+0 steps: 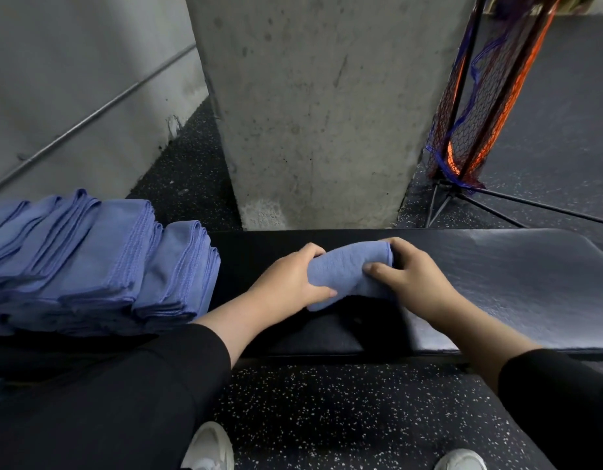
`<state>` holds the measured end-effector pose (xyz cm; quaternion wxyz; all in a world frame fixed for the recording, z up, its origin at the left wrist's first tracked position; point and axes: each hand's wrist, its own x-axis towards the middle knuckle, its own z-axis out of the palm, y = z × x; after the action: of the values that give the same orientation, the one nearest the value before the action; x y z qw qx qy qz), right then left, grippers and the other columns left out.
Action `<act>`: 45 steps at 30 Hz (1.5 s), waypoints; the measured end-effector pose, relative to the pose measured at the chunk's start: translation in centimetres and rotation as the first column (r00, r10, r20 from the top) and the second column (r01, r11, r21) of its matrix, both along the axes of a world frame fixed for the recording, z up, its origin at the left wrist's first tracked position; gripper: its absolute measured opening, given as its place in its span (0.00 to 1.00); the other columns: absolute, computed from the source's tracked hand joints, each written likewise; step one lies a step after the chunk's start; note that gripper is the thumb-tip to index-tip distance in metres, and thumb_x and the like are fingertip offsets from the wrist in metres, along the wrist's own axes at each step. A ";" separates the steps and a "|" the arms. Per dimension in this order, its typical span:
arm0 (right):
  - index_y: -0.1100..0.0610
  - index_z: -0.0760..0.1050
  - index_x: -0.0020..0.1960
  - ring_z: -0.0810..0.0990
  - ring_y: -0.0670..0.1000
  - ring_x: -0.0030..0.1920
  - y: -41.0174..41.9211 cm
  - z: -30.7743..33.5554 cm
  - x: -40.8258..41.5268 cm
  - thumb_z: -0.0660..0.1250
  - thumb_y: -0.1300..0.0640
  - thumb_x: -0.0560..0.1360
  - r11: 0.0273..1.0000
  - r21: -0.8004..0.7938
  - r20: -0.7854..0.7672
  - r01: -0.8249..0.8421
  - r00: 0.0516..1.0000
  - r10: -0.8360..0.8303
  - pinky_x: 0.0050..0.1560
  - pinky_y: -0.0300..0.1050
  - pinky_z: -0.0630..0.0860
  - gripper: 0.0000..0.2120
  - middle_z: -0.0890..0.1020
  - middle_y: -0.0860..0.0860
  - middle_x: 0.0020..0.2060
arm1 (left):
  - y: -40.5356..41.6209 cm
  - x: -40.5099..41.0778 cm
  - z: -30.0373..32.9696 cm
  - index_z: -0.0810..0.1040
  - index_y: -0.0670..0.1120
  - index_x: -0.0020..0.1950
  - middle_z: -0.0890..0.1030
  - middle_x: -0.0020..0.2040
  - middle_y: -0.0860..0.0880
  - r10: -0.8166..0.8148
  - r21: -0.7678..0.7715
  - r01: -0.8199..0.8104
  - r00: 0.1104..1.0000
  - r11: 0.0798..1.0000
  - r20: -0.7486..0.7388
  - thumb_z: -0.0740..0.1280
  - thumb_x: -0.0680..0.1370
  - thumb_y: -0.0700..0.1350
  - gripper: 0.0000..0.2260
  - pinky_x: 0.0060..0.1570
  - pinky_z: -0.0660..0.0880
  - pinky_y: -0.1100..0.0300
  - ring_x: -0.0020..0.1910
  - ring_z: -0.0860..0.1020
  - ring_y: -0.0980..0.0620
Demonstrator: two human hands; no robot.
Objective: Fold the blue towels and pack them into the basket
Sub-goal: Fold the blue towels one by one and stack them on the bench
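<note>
While your two hands work at the middle of the black padded bench (497, 283), the stacks of folded blue towels (89, 252) sit well to the left of your left fingers, on the bench's left end, layered edges toward you, several piles leaning against one another. Left hand (290, 276): fingers curled over the far side of the rolled blue towel (344, 269), thumb pressed on its near lower edge, so the roll's left end is gripped. The towel lies across the bench between both hands, compact, roughly cylindrical, slightly tilted up toward the right. Right hand (412, 276): fingers wrapped round the roll's right end, thumb lying on top of the cloth, grip closed on it. Beyond your fingertips stands a concrete pillar (313, 106). Right of the right fingers, bare bench padding; farther back, an orange-and-blue mesh net (480, 96) on a black stand. Basket: cannot tell where it is.
</note>
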<state>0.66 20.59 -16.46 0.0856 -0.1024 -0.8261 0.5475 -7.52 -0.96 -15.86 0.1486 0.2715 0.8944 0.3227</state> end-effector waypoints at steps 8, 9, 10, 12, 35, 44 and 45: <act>0.54 0.81 0.56 0.85 0.54 0.53 -3.7 4.7 -1.6 0.74 0.45 0.74 0.910 -0.409 0.045 0.068 0.998 -0.054 0.55 0.53 0.80 0.16 0.86 0.54 0.52 | -2.9 1.9 4.4 0.76 0.55 0.59 0.83 0.52 0.56 0.095 0.323 -0.195 0.949 0.926 0.300 0.78 0.71 0.47 0.19 0.48 0.79 0.62 0.49 0.82 0.59; 0.56 0.80 0.58 0.84 0.55 0.53 -4.1 5.1 -1.8 0.73 0.45 0.75 0.870 -0.491 0.057 0.047 0.998 -0.021 0.55 0.53 0.79 0.18 0.85 0.57 0.54 | -3.4 2.2 4.8 0.77 0.55 0.58 0.84 0.50 0.56 0.108 0.352 -0.228 0.938 0.908 0.328 0.77 0.72 0.46 0.17 0.47 0.78 0.63 0.48 0.82 0.60; 0.58 0.78 0.61 0.83 0.56 0.54 -4.6 5.5 -1.9 0.72 0.45 0.76 0.827 -0.562 0.060 0.007 0.998 0.032 0.55 0.53 0.78 0.20 0.84 0.58 0.56 | -3.9 2.4 5.2 0.78 0.54 0.57 0.84 0.49 0.55 0.121 0.380 -0.264 0.925 0.887 0.361 0.77 0.72 0.46 0.16 0.47 0.78 0.62 0.47 0.83 0.60; 0.59 0.75 0.66 0.82 0.58 0.59 -5.6 6.4 -2.0 0.70 0.48 0.77 0.761 -0.644 0.043 -0.079 0.989 0.140 0.57 0.52 0.78 0.23 0.82 0.60 0.61 | -5.3 2.9 5.7 0.80 0.52 0.57 0.86 0.49 0.52 0.139 0.423 -0.343 0.886 0.839 0.443 0.75 0.74 0.45 0.13 0.51 0.81 0.55 0.49 0.84 0.55; 0.66 0.77 0.60 0.80 0.56 0.46 -23.8 13.0 -12.0 0.74 0.56 0.76 0.829 -0.530 -0.018 -0.179 0.980 0.200 0.50 0.48 0.82 0.18 0.82 0.59 0.46 | -21.4 2.7 12.4 0.79 0.54 0.56 0.84 0.37 0.51 0.534 0.365 -0.537 0.837 0.760 0.118 0.70 0.77 0.53 0.09 0.34 0.77 0.57 0.32 0.82 0.51; 0.64 0.82 0.50 0.80 0.52 0.37 -28.9 12.3 -16.4 0.75 0.54 0.75 0.951 -0.202 0.006 -0.234 0.971 0.240 0.44 0.48 0.83 0.13 0.83 0.60 0.41 | -25.7 1.6 12.8 0.70 0.55 0.74 0.77 0.61 0.52 0.626 0.014 -0.641 0.745 0.768 -0.229 0.67 0.78 0.60 0.25 0.59 0.73 0.51 0.60 0.77 0.47; 0.64 0.82 0.49 0.79 0.50 0.34 -29.1 11.9 -16.8 0.75 0.51 0.75 0.969 -0.045 0.016 -0.242 0.970 0.242 0.40 0.45 0.81 0.15 0.83 0.59 0.39 | -25.7 1.4 12.5 0.68 0.55 0.75 0.74 0.65 0.51 0.597 0.000 -0.621 0.753 0.784 -0.276 0.66 0.79 0.59 0.26 0.61 0.72 0.50 0.63 0.75 0.46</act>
<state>-16.14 -8.49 -4.53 0.0071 -0.0086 -0.8215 0.5701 -6.08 -26.69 -3.38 -0.0714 -0.0015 0.9592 0.2736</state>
